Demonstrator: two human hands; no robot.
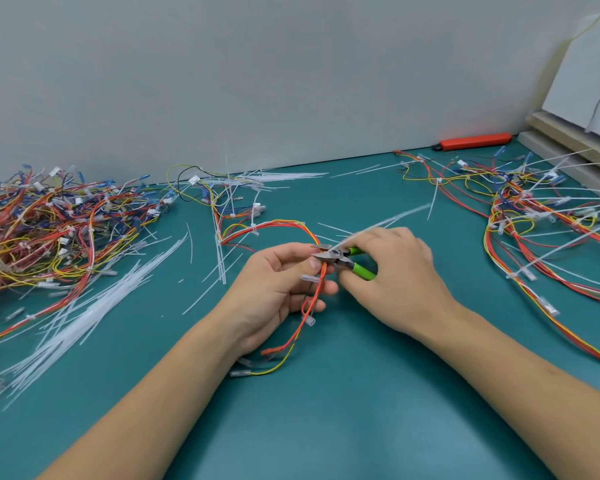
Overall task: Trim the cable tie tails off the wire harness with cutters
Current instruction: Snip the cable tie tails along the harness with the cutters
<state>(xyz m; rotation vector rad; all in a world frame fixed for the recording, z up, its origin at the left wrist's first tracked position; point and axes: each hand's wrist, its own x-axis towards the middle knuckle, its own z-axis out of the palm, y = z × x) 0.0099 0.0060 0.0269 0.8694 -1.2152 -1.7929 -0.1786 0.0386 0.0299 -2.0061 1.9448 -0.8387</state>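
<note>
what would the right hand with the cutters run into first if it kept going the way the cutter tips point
Most likely the left hand's fingers. The cutters in the right hand point left, tips at the red and yellow wire harness those fingers pinch. Depth is unclear, so the wires might come first.

Both forearms extend forward and converge. The left hand point(278, 285) is palm-up with fingers curled; the right hand point(395, 271) is palm-down with fingers curled.

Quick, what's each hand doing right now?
Left hand: pinches the red, orange and yellow wire harness.
Right hand: grips the green-handled metal cutters.
</note>
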